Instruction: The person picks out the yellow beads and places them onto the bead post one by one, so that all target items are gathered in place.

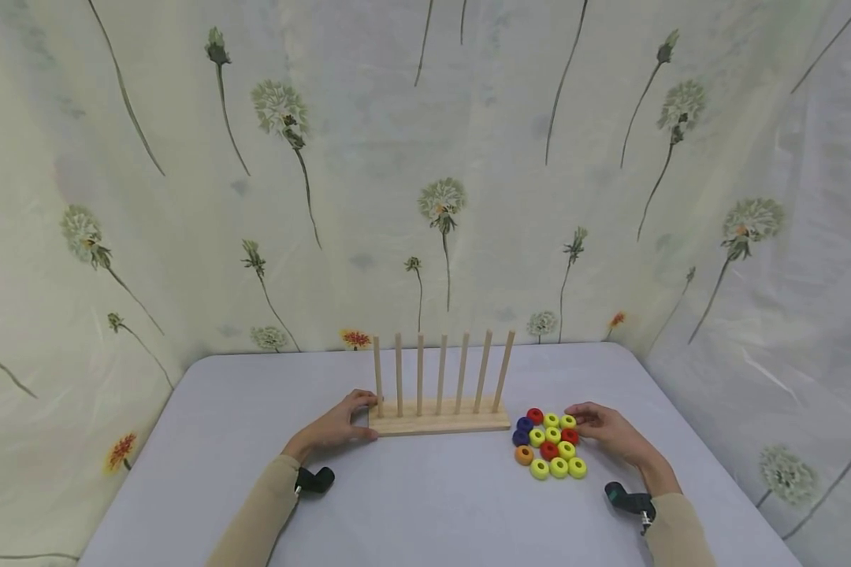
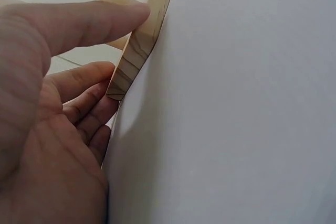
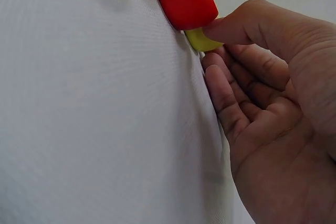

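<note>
A wooden peg rack (image 1: pixel 440 424) with several upright pegs stands on the table, no beads on its pegs. My left hand (image 1: pixel 336 421) holds the left end of its base, thumb along the front edge and fingers at the back corner, as the left wrist view (image 2: pixel 68 87) also shows. Right of the rack lies a cluster of round beads with holes: yellow, red, blue and one orange bead (image 1: pixel 524 454). At the cluster's far right, my right hand (image 1: pixel 606 429) pinches a yellow bead (image 3: pixel 202 42) between thumb and fingers, close beside a red bead (image 3: pixel 187 1).
A white cloth covers the table (image 1: pixel 425 504). Behind and at both sides hangs a curtain (image 1: pixel 369 157) printed with dandelions. Each wrist carries a small black camera, the left camera (image 1: pixel 315 479) and the right camera (image 1: pixel 629 500).
</note>
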`<act>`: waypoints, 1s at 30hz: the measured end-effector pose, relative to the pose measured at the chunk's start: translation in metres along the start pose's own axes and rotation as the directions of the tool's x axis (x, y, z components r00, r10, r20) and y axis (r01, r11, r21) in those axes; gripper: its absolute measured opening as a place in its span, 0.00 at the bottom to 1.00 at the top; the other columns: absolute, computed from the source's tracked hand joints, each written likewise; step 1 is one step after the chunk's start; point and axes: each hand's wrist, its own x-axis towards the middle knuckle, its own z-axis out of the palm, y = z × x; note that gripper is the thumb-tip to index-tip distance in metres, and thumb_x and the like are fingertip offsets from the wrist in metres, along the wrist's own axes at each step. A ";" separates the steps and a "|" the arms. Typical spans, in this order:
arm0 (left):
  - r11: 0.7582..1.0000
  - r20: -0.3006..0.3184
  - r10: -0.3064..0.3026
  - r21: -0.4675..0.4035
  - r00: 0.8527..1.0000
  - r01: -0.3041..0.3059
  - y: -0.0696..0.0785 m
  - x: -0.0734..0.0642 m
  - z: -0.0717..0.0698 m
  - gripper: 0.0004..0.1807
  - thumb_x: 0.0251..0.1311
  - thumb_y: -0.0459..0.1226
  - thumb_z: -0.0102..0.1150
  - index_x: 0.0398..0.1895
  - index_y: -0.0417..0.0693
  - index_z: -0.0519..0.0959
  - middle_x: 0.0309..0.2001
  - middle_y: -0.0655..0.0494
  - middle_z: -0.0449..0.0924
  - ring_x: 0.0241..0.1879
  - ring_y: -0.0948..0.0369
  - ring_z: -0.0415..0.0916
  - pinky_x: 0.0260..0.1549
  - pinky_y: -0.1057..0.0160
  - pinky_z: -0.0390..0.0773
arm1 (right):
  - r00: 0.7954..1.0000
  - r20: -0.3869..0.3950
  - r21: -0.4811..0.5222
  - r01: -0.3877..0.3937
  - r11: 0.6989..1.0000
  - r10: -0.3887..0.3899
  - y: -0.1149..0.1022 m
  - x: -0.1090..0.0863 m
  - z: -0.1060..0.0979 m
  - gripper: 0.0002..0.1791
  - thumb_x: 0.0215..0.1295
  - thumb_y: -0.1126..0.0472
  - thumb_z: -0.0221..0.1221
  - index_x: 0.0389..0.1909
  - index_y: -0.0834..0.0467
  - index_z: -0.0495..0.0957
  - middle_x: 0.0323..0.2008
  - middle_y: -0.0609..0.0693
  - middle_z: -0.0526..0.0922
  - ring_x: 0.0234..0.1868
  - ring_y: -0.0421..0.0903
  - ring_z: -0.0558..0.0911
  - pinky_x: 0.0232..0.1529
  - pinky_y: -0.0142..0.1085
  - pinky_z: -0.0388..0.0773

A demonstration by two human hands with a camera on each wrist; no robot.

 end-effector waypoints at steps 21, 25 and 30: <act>1.000 -0.014 0.009 0.000 1.000 -0.009 -0.003 0.002 0.001 0.37 0.53 0.44 0.69 0.66 0.47 0.68 0.68 0.47 0.60 0.72 0.45 0.53 0.67 0.38 0.54 | 0.999 -0.032 -0.035 -0.036 0.999 0.035 -0.002 0.004 0.005 0.22 0.61 0.61 0.64 0.55 0.63 0.74 0.47 0.56 0.79 0.45 0.48 0.76 0.43 0.35 0.76; 1.000 -0.015 0.010 0.000 1.000 -0.010 -0.003 0.001 0.001 0.37 0.53 0.44 0.69 0.66 0.46 0.68 0.68 0.46 0.60 0.72 0.45 0.52 0.67 0.39 0.54 | 0.999 -0.041 -0.037 -0.034 0.999 0.032 0.000 0.004 0.005 0.23 0.60 0.59 0.65 0.55 0.62 0.74 0.47 0.55 0.79 0.45 0.48 0.77 0.43 0.34 0.76; 1.000 -0.014 0.002 -0.003 1.000 -0.002 -0.002 0.001 0.001 0.38 0.52 0.44 0.70 0.67 0.44 0.67 0.68 0.46 0.59 0.72 0.45 0.52 0.67 0.39 0.54 | 0.998 -0.059 -0.045 -0.024 0.999 0.021 0.002 0.004 0.003 0.23 0.60 0.56 0.66 0.54 0.61 0.75 0.47 0.55 0.79 0.45 0.48 0.76 0.44 0.34 0.76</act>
